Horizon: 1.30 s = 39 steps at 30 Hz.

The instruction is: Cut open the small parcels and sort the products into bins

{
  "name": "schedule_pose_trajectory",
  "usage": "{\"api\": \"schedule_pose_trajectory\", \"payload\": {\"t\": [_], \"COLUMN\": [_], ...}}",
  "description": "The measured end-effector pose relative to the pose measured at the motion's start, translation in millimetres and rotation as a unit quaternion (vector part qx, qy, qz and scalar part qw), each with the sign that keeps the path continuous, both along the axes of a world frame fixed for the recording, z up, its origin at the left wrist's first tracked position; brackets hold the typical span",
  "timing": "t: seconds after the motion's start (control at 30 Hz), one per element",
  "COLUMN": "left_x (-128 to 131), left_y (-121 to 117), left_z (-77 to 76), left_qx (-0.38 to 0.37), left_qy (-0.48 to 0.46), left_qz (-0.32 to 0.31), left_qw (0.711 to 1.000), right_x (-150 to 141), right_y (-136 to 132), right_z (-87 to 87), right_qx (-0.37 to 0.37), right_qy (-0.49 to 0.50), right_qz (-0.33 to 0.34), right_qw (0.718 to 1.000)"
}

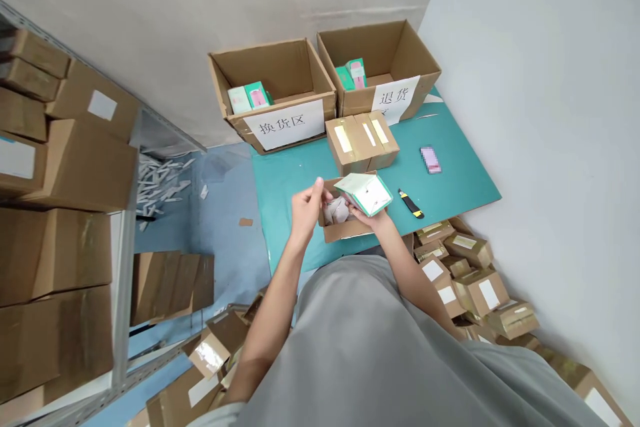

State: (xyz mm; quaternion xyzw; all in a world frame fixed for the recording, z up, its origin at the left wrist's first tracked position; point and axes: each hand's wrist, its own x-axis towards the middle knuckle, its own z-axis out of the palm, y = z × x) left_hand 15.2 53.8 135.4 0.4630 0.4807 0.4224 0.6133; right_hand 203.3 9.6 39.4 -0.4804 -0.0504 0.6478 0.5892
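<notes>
My right hand point(369, 216) holds a small white and green product box point(364, 192) above an opened brown carton point(345, 228) on the teal table point(450, 177). Pinkish packing material point(336, 211) shows inside the carton. My left hand point(307, 205) is closed in a pinch at the carton's left flap, close to the product box. Whether anything is in its fingers I cannot make out.
Three sealed cartons point(362, 140) sit behind the open one. Two large open boxes with paper signs point(273, 90) point(379, 67) stand at the back, each holding green and pink boxes. A utility knife point(411, 203) and phone point(431, 159) lie at right. Piles of cartons point(470, 280) surround me; shelving point(60, 213) stands left.
</notes>
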Motion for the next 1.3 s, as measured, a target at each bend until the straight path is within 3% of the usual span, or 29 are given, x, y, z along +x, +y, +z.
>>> {"api": "schedule_pose_trajectory", "payload": {"t": [0.13,0.2,0.3,0.4,0.57,0.73,0.9,1.0,1.17,1.3], "left_x": [-8,-11,-13,-18,-32,-33,-31,-28,-15,-11], "left_y": [-23,-31,-37,-36,-31,-21,9,33,85,149], "left_z": [-26.2,-35.2,-44.6,-49.6,-49.3,-52.8,-63.9,-67.6,-63.3,-57.9], "left_qx": [-0.118,-0.154,-0.154,-0.137,-0.152,-0.11,-0.101,-0.097,-0.07,-0.022], "left_qy": [-0.051,-0.061,-0.035,-0.011,0.01,-0.018,-0.031,-0.023,-0.042,-0.028], "left_qz": [-0.064,-0.086,-0.089,-0.099,-0.209,-0.13,-0.015,0.016,0.054,0.071], "left_qw": [0.99,0.982,0.983,0.985,0.966,0.985,0.994,0.995,0.995,0.997], "right_x": [16,19,19,19,20,6,-12,-15,-15,-16], "right_y": [-2,-3,-3,-1,9,14,23,42,101,170], "right_z": [4.4,6.8,10.6,15.0,24.5,33.5,36.9,37.1,39.1,41.0], "right_qx": [0.04,0.038,0.045,0.07,0.084,0.114,0.133,0.13,0.123,0.146], "right_qy": [-0.133,-0.189,-0.23,-0.266,-0.342,-0.314,-0.269,-0.25,-0.248,-0.262], "right_qz": [0.021,0.0,-0.075,-0.077,-0.042,0.083,0.168,0.181,0.165,0.155], "right_qw": [0.99,0.981,0.969,0.958,0.935,0.939,0.939,0.942,0.947,0.941]}}
